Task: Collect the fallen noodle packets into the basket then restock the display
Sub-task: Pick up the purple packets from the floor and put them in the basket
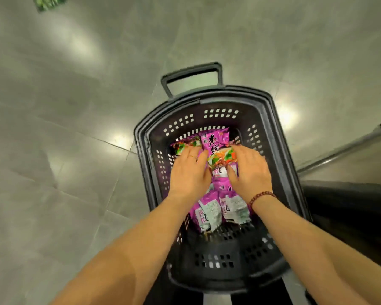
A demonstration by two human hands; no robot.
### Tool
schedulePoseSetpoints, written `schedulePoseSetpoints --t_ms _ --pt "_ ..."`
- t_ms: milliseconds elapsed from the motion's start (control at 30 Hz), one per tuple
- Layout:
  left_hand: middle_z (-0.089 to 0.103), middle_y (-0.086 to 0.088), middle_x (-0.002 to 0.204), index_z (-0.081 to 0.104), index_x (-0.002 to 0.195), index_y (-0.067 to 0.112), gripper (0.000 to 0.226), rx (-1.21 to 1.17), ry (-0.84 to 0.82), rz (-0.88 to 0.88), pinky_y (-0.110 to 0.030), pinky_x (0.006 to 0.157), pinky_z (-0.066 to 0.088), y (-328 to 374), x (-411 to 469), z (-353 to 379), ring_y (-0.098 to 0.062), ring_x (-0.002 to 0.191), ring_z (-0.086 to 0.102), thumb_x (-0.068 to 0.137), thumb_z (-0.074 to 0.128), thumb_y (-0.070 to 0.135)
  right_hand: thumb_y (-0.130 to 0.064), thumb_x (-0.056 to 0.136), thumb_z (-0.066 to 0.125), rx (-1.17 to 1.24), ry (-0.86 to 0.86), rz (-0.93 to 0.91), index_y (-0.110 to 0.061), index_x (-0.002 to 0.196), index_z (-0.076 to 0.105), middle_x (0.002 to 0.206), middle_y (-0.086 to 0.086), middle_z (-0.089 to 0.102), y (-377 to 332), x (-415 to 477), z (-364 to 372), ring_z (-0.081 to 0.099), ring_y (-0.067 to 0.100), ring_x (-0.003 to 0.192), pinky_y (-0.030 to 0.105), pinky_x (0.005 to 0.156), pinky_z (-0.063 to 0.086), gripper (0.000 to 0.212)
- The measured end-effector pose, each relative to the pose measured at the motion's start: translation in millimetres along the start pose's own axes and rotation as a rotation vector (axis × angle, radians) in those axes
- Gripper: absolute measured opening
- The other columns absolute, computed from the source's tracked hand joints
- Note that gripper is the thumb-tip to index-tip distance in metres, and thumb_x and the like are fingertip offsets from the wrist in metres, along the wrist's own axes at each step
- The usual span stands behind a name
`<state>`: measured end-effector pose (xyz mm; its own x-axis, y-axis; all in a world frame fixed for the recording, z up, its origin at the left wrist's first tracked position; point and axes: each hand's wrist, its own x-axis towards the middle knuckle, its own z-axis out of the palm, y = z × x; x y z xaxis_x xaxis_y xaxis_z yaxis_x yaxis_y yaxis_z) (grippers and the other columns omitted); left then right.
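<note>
A black perforated shopping basket [279, 164] stands on the floor below me, its pull handle [191, 78] at the far end. Several purple noodle packets [216, 139] lie inside it, some face up, some showing their white backs [224, 210]. Both my hands reach into the basket. My left hand [189, 172] lies over the packets on the left, fingers curled on a packet's edge. My right hand [249, 170] grips a packet with a picture of noodles [220, 158], thumb under it and fingers over its right side.
Grey tiled floor surrounds the basket, with light glare to the left and right. A green packet [48, 2] lies on the floor at the far top left. A dark shelf base with a metal edge [343, 150] runs along the right.
</note>
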<state>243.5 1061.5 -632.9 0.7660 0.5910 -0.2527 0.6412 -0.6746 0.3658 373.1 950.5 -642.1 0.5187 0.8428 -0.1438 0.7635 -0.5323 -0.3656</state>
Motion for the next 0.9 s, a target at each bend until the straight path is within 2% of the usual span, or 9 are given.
schedulePoseSetpoints --t_ms 67,133,267,333,433,600,700,800,900 --pt "0.056 -0.011 0.129 0.057 0.123 0.01 0.041 0.015 -0.034 0.083 -0.048 0.096 0.048 15 -23 -43 -0.032 0.124 0.048 0.084 0.064 0.023 -0.021 0.081 0.069 0.018 0.019 0.051 -0.01 0.124 0.055 0.115 0.01 0.062 -20 -24 -49 0.057 0.031 0.106 0.042 0.091 0.045 0.047" --pt "0.06 -0.01 0.12 0.06 0.118 0.011 0.038 0.021 -0.036 0.185 -0.047 0.088 0.05 31 -48 -83 -0.032 0.115 0.052 0.083 0.064 0.025 -0.023 0.081 0.069 0.018 0.039 0.102 -0.01 0.119 0.057 0.11 0.01 0.063 -37 -54 -93 0.058 0.033 0.102 0.043 0.087 0.046 0.042" --pt "0.064 -0.008 0.11 0.064 0.115 0.01 0.037 0.039 -0.024 0.415 -0.043 0.08 0.053 69 -93 -159 -0.031 0.103 0.059 0.082 0.064 0.028 -0.031 0.08 0.066 0.048 0.122 0.295 -0.017 0.113 0.061 0.107 0.004 0.064 -68 -125 -165 0.057 0.03 0.101 0.038 0.082 0.044 0.036" --pt "0.065 -0.007 0.11 0.064 0.116 0.01 0.039 0.034 -0.037 0.538 -0.044 0.081 0.053 92 -112 -189 -0.031 0.102 0.06 0.083 0.058 0.031 -0.035 0.078 0.063 0.089 0.176 0.386 -0.021 0.108 0.062 0.105 0.001 0.064 -81 -166 -195 0.058 0.028 0.099 0.036 0.08 0.044 0.033" --pt "0.065 -0.004 0.113 0.062 0.119 0.014 0.041 0.037 -0.074 0.683 -0.044 0.086 0.051 131 -135 -220 -0.028 0.107 0.058 0.085 0.053 0.035 -0.033 0.074 0.07 0.116 0.301 0.485 -0.016 0.112 0.061 0.109 0.006 0.064 -93 -233 -231 0.057 0.032 0.101 0.041 0.086 0.048 0.043" --pt "0.065 -0.005 0.102 0.065 0.111 0.014 0.04 0.018 -0.139 0.97 -0.04 0.081 0.053 211 -193 -239 -0.03 0.097 0.059 0.081 0.05 0.037 -0.04 0.077 0.066 0.069 0.455 0.742 -0.016 0.12 0.06 0.12 0.006 0.061 -104 -353 -272 0.054 0.031 0.111 0.044 0.092 0.046 0.049" --pt "0.065 -0.006 0.102 0.066 0.111 0.014 0.041 0.019 -0.203 1.165 -0.039 0.079 0.052 261 -238 -233 -0.031 0.097 0.06 0.08 0.05 0.036 -0.045 0.075 0.059 0.069 0.61 0.865 -0.012 0.115 0.063 0.114 0.008 0.064 -107 -431 -281 0.059 0.033 0.105 0.045 0.087 0.05 0.052" --pt "0.065 -0.005 0.104 0.065 0.112 0.015 0.041 0.065 -0.261 1.34 -0.041 0.078 0.054 308 -290 -213 -0.03 0.098 0.06 0.081 0.051 0.039 -0.04 0.072 0.066 0.023 0.749 1.001 -0.01 0.109 0.066 0.108 0.008 0.066 -116 -510 -277 0.062 0.032 0.1 0.043 0.082 0.053 0.048" --pt "0.065 -0.004 0.109 0.065 0.115 0.015 0.039 0.105 -0.292 1.506 -0.039 0.08 0.054 354 -356 -188 -0.029 0.1 0.06 0.082 0.06 0.035 -0.039 0.071 0.069 0.019 0.776 1.155 -0.013 0.11 0.066 0.11 0.006 0.066 -125 -599 -269 0.062 0.031 0.101 0.044 0.082 0.053 0.047"
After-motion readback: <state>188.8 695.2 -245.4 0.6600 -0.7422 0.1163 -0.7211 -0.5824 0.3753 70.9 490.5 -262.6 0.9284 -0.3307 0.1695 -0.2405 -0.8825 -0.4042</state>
